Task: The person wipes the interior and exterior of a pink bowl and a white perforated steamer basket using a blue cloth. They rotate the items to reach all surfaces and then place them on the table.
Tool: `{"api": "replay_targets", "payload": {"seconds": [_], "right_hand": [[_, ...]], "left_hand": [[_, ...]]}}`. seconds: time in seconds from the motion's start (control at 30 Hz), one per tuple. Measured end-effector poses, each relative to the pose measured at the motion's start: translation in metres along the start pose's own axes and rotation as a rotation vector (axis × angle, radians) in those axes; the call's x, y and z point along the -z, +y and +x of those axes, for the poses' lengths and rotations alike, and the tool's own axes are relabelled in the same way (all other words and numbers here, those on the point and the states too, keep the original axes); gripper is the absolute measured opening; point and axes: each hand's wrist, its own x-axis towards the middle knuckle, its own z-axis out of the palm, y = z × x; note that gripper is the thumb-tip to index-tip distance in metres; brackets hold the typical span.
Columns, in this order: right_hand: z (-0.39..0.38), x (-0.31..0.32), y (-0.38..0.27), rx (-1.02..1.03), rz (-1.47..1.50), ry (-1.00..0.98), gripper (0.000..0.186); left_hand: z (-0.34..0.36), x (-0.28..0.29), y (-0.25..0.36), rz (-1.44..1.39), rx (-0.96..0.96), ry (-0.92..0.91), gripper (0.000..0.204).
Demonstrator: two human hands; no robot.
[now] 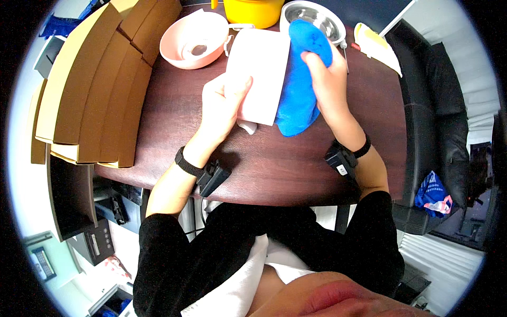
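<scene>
My left hand (223,103) grips the left side of a flat white rectangular piece (260,74), thumb on its face, above the dark wood table. Its exact kind I cannot make out. In my right hand (330,79) is a bunched blue cloth (301,100), fingers wrapped round its upper part and thumb over it. The cloth hangs down along the right edge of the white piece; whether it presses on that edge is hard to tell. A small white bit (247,127) shows below the piece, near my left hand.
Behind my hands stand a pink bowl (182,42), a yellow pot (253,13) and a white-rimmed steel bowl (338,21). A yellow-and-white cloth (377,47) lies at the far right. Tall cardboard boxes (97,90) line the table's left side; a black sofa (430,116) is on the right.
</scene>
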Motion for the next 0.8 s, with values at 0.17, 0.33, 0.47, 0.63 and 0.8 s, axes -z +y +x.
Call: {"api": "replay_targets", "payload": {"seconds": [0.17,0.33,0.47,0.63,0.8], "right_hand": [[-0.008,-0.01,-0.003,0.039,-0.029,-0.01,0.026],[-0.027,-0.003,-0.014,0.053,-0.115,-0.252,0.039],[-0.033,0.0,-0.014,0.258,-0.054,-0.442,0.04],[-0.044,0.012,0.003,0.395,-0.121,-0.727,0.037],[-0.053,0.031,0.013,0.363,-0.405,-0.848,0.033]], "left_hand": [[-0.002,-0.005,0.001,-0.037,-0.009,0.015,0.028],[0.002,-0.002,-0.007,-0.065,-0.018,0.108,0.028],[0.006,0.007,-0.016,-0.061,-0.105,0.158,0.031],[0.011,0.009,-0.005,-0.13,-0.054,0.153,0.035],[0.016,0.013,-0.005,-0.174,0.02,0.178,0.043]]}}
